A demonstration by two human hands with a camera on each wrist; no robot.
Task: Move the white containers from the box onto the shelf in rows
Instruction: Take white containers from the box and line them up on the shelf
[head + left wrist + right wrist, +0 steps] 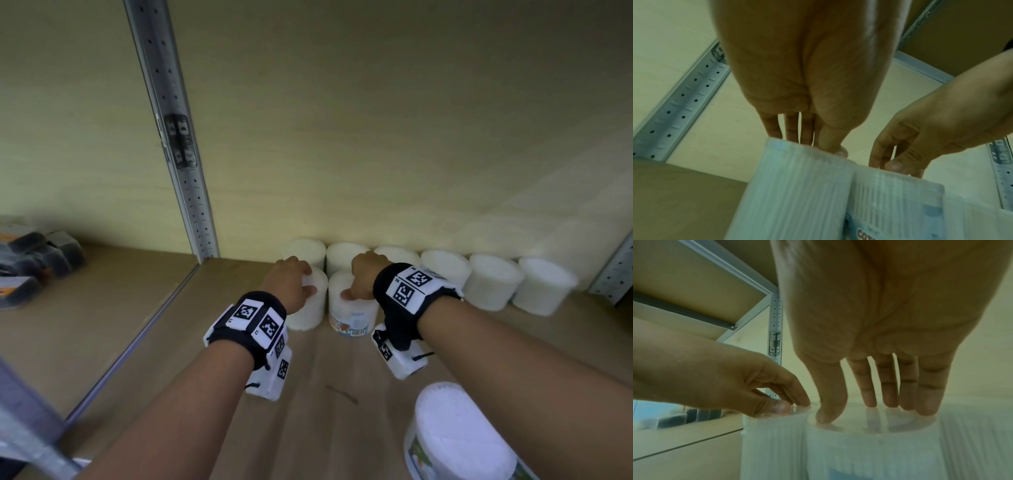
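The left hand [290,281] is set on top of a white container [310,301] on the shelf [144,329], its fingers [797,400] and thumb bent down onto the lid and rim so that the tub is held from above. The right hand [364,275] is placed the same way on the neighbouring container [349,313], which bears a printed label with a barcode; its fingers [929,394] are spread, nearly straight, with the tips pressed on the clear lid — whether the tub is gripped or only pressed cannot be told. These two containers are seen upright and touching each other, just in front of a back row [445,270] of six white containers lined along the rear wall. A further white container [455,442] is seen near the front edge of the shelf, under the right forearm. A perforated metal upright [178,144] is seen to the left, and beyond it dark packets [34,260] are laid on the adjoining shelf — blurred in the head view.
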